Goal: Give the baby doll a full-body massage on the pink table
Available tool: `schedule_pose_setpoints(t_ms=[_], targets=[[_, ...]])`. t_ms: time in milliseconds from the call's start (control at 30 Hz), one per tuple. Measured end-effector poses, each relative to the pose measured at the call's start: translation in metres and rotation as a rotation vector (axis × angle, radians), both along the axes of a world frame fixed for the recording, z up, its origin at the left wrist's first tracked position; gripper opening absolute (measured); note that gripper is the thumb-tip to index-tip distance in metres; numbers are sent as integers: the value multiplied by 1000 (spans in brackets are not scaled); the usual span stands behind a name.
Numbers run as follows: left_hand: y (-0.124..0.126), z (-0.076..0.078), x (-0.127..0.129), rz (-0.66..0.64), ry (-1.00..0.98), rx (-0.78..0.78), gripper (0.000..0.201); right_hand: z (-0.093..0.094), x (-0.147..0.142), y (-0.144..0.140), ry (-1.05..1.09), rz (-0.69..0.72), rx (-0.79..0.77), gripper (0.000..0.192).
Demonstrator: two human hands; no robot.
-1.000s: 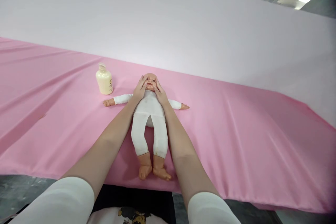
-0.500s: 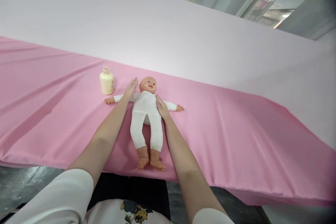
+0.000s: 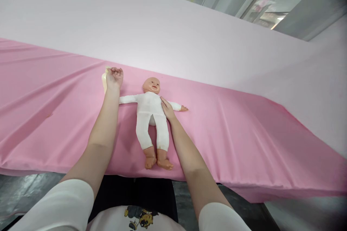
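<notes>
Item: doll (image 3: 150,110), in white, flat on its back on the pink sheet (image 3: 244,130), arms spread, feet toward me. I log my right hand (image 3: 167,108) open, resting against its side. My left hand (image 3: 114,77) is curled over the bottle (image 3: 103,80) (mostly hidden; whether it grips, I cannot tell) beside the doll.

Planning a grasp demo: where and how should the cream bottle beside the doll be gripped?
Grip the cream bottle around its wide body, from above and the near side. It stands upright on the pink sheet, mostly hidden behind the left hand, whose fingers curl over its top. The doll lies close on its right, under the right hand.
</notes>
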State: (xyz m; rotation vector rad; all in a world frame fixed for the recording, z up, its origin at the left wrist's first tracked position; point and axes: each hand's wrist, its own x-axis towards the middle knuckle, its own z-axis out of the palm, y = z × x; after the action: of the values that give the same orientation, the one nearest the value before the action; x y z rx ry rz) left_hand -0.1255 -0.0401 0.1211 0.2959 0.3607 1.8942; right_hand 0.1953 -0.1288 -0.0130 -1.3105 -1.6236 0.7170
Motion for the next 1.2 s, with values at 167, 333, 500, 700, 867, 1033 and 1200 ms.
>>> schedule_pose_setpoints(t_ms=[167, 333, 500, 700, 867, 1033, 1200], targets=[[-5, 4, 7, 3, -95, -33, 48, 3, -1, 0, -24, -6, -7, 89], [-12, 3, 20, -67, 57, 3, 31, 6, -2, -3, -33, -33, 44, 87], [-28, -2, 67, -325, 450, 119, 21, 32, -20, -19, -21, -106, 257, 87], [-58, -35, 172, -606, 968, 61, 41, 54, -52, -38, -275, 22, 399, 78], [-73, -63, 204, -617, 1051, 27, 50, 34, -46, -29, -301, 54, 372, 75], [-76, -76, 186, -632, 1051, 77, 69, 27, -44, -14, -308, 7, 252, 72], [-70, -85, 175, -595, 1143, 127, 63, 28, -50, -6, -336, -8, 190, 74]])
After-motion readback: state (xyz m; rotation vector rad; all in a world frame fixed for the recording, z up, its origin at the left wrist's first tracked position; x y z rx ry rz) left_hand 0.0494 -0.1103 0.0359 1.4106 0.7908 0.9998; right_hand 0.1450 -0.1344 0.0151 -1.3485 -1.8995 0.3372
